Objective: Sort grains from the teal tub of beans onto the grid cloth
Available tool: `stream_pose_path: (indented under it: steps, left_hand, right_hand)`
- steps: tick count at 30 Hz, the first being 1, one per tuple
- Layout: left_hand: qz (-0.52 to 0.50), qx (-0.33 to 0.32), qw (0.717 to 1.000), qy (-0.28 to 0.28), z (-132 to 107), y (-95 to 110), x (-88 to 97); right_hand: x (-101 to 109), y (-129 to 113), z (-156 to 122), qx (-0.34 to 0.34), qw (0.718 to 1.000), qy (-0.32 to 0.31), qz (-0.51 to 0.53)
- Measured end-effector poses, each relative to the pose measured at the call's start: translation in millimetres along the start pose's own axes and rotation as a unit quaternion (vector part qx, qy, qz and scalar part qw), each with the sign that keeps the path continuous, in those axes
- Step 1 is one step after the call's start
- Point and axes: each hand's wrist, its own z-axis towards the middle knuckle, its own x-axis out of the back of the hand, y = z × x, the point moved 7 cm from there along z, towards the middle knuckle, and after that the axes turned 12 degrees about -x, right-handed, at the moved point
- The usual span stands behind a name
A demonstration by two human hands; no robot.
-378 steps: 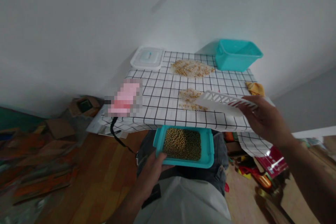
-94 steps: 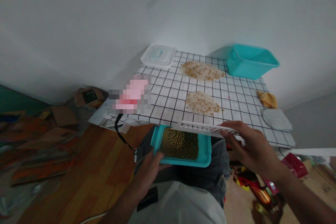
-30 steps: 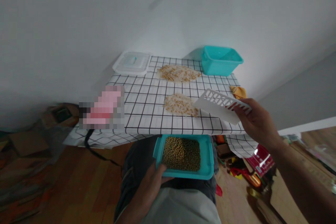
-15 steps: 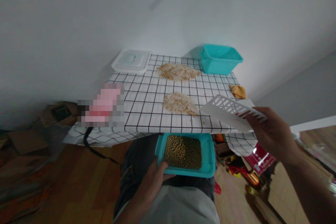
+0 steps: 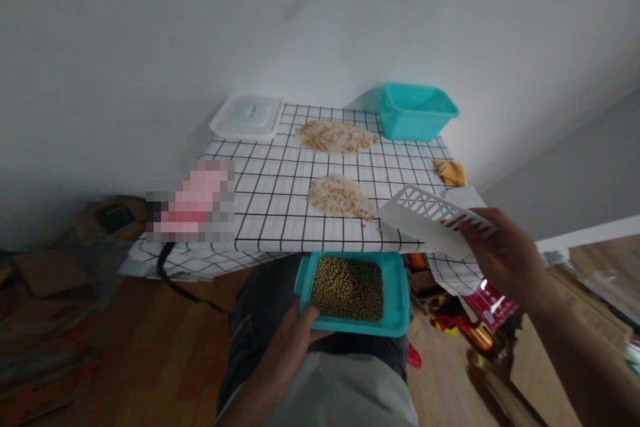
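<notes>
White slotted scoop (image 5: 420, 227): in the head view, held over the right front part of the checked cloth (image 5: 275, 173), just right of the near pile (image 5: 340, 197). Brought back to the table from above the teal tray (image 5: 397, 290) within the last three seconds; over the last second, drawn slightly away from the near pile, rightward and toward the front edge, with a few stray grains (image 5: 364, 225) now lying loose close by. By judgement, well short of finished here, with golden and whitish grains still mixed in the near pile.

In looks, thin and white, with a solid face and a row of oblong openings along the upper side, tilted down to the left. Touching the cloth or not: impossible to tell.

Clamped firmly at its right end by the right hand (image 5: 505, 253), with thumb and fingers closed on it. In the left hand (image 5: 295, 333), curled round with thumb over the rim: the teal tray, below the table edge, bearing golden beans (image 5: 333, 273) and green beans (image 5: 371, 290).
</notes>
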Motion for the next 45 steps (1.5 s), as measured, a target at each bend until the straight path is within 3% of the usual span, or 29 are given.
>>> stream_pose_path:
  steps: [7, 13, 19, 31, 35, 39, 45]
  left_hand:
    - [-0.002, 0.024, 1.0, -0.012, 4, -9, 7.3]
    - [-0.011, -0.006, 1.0, 0.0, 2, -2, 5.8]
    - [-0.018, 0.009, 1.0, -0.006, 3, -5, 6.4]
    - [-0.023, 0.034, 0.999, -0.009, 4, -10, 6.0]
    - [-0.023, 0.005, 1.0, -0.007, 6, -7, 6.5]
    - [-0.024, 0.022, 0.999, -0.014, 5, -6, 5.0]
    - [-0.02, 0.006, 0.999, 0.029, -2, 7, 4.8]
  right_hand:
    - [-5, 3, 1, 0.001, 1.0, -0.028, -0.013]
    - [-9, 4, -3, 0.003, 0.999, -0.049, -0.001]
    - [-14, 12, -4, -0.005, 0.998, -0.062, 0.015]
    - [-29, -10, -8, 0.011, 0.996, -0.088, 0.03]
    - [-34, -20, -19, 0.017, 0.992, -0.121, 0.039]
    - [-20, -28, -17, 0.026, 0.997, -0.076, 0.022]
    - [-2, -19, 7, 0.02, 0.999, -0.01, -0.032]
